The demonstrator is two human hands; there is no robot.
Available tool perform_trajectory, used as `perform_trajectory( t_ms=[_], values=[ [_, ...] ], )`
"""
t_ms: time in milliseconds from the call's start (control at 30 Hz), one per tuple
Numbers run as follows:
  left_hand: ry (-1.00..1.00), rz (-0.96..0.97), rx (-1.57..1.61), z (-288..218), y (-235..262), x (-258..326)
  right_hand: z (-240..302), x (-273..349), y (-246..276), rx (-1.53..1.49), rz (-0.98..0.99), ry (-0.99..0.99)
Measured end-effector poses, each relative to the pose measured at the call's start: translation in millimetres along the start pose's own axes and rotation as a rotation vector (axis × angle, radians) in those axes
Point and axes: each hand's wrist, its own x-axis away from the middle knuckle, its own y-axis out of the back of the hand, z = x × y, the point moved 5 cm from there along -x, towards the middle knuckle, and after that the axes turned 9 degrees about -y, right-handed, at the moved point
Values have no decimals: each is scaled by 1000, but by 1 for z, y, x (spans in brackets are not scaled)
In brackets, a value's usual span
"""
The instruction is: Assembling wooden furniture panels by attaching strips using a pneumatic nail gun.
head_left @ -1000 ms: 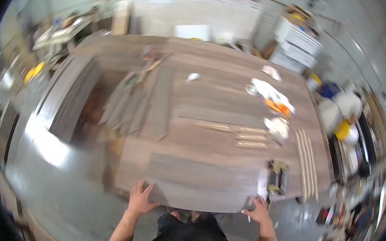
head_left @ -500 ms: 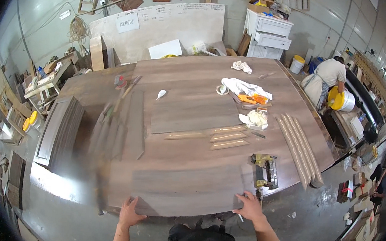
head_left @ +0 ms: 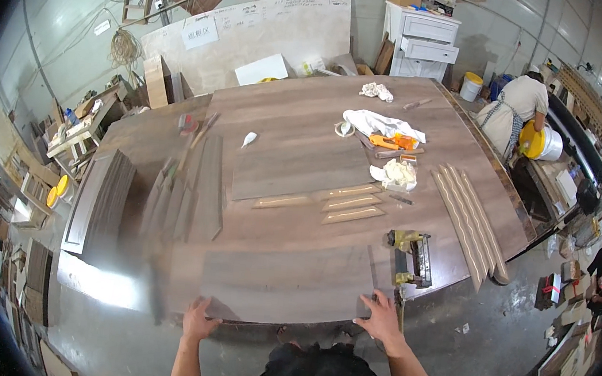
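Board (head_left: 284, 282) flat at near edge of surface (head_left: 287, 109); left hand (head_left: 201, 317) and right hand (head_left: 379, 320), fingers spread wide, at its near corners. Step looks like steadying; next move likely calls for even, two-handed pressure.

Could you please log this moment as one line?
left hand: by near left corner of panel | right hand: by near right corner | nail gun: on table, beyond right hand

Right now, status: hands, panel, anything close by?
Left hand, right hand: both spread at near corners of panel. Panel lying flat. Nail gun just beyond right hand.
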Motion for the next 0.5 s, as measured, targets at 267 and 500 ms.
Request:
perform_trajectory(
  t_ms=[267, 500],
  values=[
    [116, -13, 35, 2, 6, 25, -6, 2, -32, 8, 20, -16],
    [53, -29, -4, -2, 13, 29, -13, 8, -35, -93, 26, -61]
  ],
)
